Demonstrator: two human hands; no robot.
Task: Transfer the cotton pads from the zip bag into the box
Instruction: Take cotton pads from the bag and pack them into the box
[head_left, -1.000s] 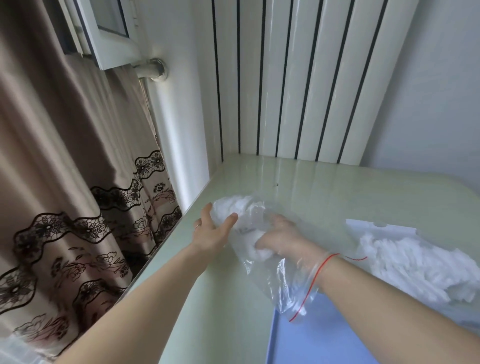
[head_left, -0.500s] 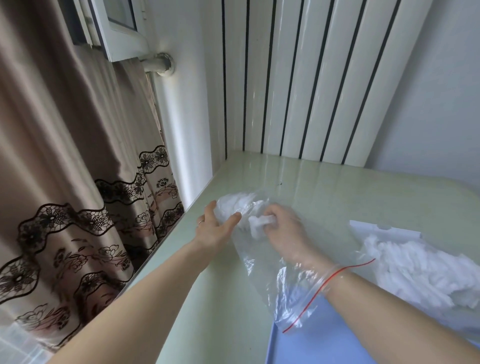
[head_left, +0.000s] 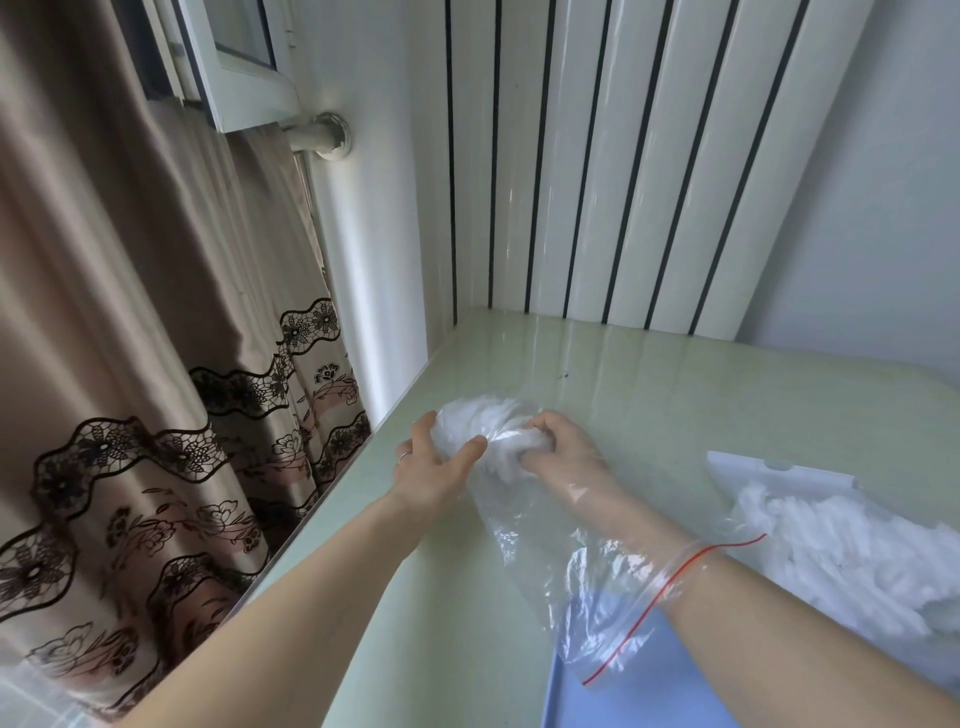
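The right hand (head_left: 558, 452) is reaching deep inside the zip bag (head_left: 561, 561) at mid-frame, its fingers curling around a clump of cotton pads (head_left: 506, 452) — the grabbing step, by the look of it. The left hand (head_left: 431, 467) is gripping the bag's far end from outside, pinning it on the counter (head_left: 675, 374). More pads are already lying in the box (head_left: 779, 475) at right. Next, the handful needs drawing out through the red-lined mouth — then over to the box.

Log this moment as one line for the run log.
left hand: grips zip bag from outside | right hand: inside bag, grabbing cotton pads | box: already holds pads
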